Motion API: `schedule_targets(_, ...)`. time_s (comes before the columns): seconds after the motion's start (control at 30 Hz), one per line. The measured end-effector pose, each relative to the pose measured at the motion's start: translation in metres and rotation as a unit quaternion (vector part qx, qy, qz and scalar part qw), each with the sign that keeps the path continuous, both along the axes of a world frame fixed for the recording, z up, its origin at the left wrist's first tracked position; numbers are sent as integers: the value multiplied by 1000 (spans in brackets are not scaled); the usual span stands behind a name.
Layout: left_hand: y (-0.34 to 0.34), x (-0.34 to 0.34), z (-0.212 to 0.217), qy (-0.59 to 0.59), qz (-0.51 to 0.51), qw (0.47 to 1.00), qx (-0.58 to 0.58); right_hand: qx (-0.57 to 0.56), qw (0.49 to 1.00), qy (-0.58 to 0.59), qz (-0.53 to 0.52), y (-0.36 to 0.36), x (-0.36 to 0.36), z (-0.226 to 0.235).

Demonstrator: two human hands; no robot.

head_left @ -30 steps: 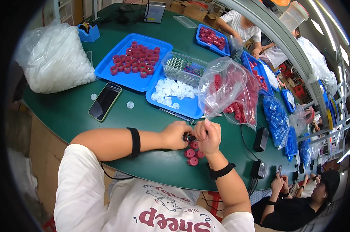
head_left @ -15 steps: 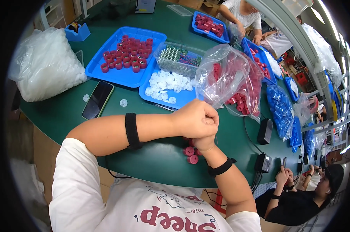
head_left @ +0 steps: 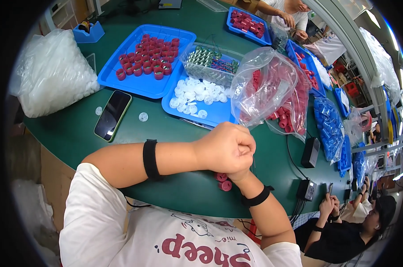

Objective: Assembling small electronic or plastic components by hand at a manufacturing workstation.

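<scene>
My left hand (head_left: pixel 223 147) is closed, its fingers curled in, in front of me over the near part of the table. Pressed against its underside is my right hand (head_left: pixel 240 172), whose fingers are mostly hidden behind the left one. Whatever lies between the hands cannot be seen. Just below them, a few dark red round cups (head_left: pixel 225 184) lie on the green table, partly covered by my hands. Beyond the hands, a blue tray (head_left: pixel 169 107) holds many clear plastic discs (head_left: pixel 197 93) and a clear box (head_left: pixel 197 70) of green circuit boards with wires.
Upright red cups fill a larger blue tray (head_left: pixel 110 62). A phone (head_left: pixel 113 115) and a loose clear disc (head_left: pixel 143 116) lie left. A big white bag (head_left: pixel 54 73) stands far left. Right are a bag of red parts (head_left: pixel 272 89) and a black adapter (head_left: pixel 306 190). Other people work nearby.
My joined hands sit slightly lower in the view and cover more of the red cups. The view has shifted a little. Across the table, the other person's hands have moved.
</scene>
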State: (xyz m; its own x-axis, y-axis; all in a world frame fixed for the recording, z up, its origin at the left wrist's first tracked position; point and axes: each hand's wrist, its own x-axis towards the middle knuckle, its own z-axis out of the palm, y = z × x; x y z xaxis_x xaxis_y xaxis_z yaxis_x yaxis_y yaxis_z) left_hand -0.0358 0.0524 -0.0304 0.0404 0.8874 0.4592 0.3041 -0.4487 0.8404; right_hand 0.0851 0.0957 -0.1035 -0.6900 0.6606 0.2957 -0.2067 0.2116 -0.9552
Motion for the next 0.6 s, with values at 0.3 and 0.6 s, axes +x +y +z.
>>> schedule_targets(0.3,5,8,2,4,-1,1000,7,-53,998,-5,30,9,-1,6)
schedule_targets(0.6,3,-27,2,-270,-121,938,-181,-154,985,49,62,9,1,44)
